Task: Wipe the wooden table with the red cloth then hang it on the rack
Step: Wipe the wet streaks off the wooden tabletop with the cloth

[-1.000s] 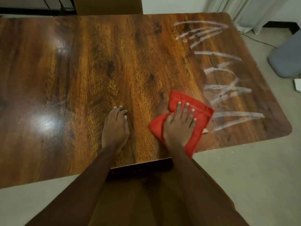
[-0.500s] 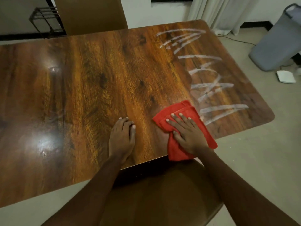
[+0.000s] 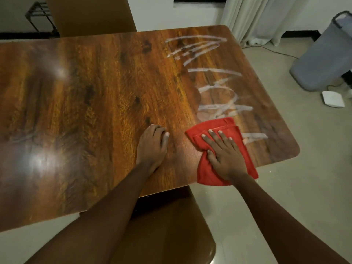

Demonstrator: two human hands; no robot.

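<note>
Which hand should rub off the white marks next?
The right hand. It already lies flat on the red cloth, whose far edge touches the white marks. The left hand rests bare on the table, off to the side away from the marks.

The red cloth (image 3: 221,149) has been carried by the right hand (image 3: 224,155) up over the lower white streaks (image 3: 219,88), several now erased.

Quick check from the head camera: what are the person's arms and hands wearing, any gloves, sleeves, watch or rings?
Nothing is worn. The left hand and right hand are bare, without gloves, and both forearms are uncovered as far as the frame shows. No watch, bracelet or ring is visible. Fingernails look short and unpainted.
</note>
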